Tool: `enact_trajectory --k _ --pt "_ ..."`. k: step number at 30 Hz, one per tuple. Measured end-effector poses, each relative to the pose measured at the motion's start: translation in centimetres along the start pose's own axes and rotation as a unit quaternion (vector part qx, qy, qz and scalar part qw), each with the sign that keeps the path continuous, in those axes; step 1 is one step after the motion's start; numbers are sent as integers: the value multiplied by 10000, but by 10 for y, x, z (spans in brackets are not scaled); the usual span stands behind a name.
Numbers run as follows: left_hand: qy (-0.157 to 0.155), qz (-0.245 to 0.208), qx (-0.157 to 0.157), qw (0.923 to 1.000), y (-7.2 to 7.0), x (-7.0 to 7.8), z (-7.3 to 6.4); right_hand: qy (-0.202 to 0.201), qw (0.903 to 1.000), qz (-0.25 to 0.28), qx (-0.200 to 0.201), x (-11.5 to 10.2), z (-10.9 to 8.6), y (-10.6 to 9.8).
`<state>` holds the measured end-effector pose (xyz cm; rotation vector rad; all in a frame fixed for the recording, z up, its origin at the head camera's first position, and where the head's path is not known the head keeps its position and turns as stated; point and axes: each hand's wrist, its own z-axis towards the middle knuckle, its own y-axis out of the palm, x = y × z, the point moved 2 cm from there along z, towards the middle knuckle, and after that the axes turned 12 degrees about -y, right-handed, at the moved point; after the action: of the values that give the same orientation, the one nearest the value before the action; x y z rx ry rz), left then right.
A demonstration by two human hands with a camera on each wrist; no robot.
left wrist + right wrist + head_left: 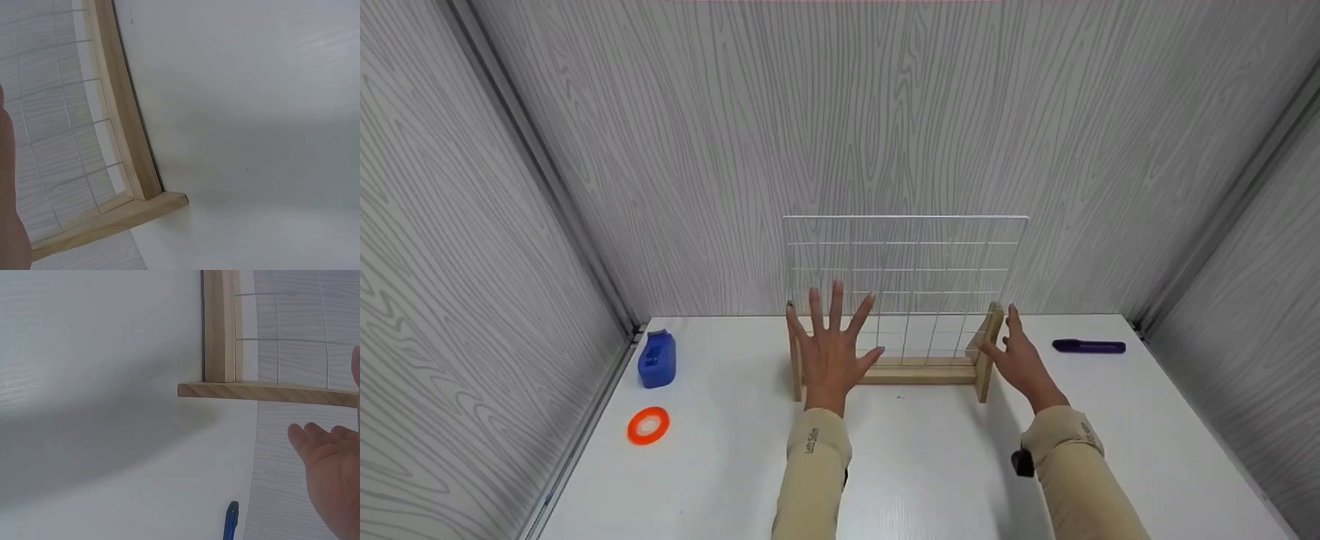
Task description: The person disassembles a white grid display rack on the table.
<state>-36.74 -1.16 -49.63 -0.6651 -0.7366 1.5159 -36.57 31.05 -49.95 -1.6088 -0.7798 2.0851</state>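
A white wire grid (907,217) stands upright in a wooden stand (919,375) at the back of the table. My left hand (834,358) is in front of the grid's left part, fingers straight and spread, holding nothing. Just outside the stand's right upright (988,352) is my right hand (1023,364), its fingers extended and thumb toward the wood; I cannot tell whether they touch. In the left wrist view only an edge of the left hand (8,191) shows. The right wrist view shows the right hand (334,478) with nothing in it, near the stand's side piece (270,392).
A blue block-shaped holder (658,360), perhaps a tape dispenser, stands at the table's left. Nearer lies an orange ring (637,435) like a tape roll. On the right lies a dark purple-blue pen-like tool (1089,346). Grey wood-patterned walls (720,135) enclose the white table (915,465).
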Motion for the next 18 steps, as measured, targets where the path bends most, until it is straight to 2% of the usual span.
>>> enact_trajectory --k 7,12,18 --pt "100 -23 -180 9998 -4 17 1 82 9999 -70 -37 2 -3 3" --pt "194 -48 6 9998 -8 31 7 25 10000 -67 -7 1 0 3" --pt "299 75 79 9995 -14 43 14 38 10000 -24 -48 1 1 2"
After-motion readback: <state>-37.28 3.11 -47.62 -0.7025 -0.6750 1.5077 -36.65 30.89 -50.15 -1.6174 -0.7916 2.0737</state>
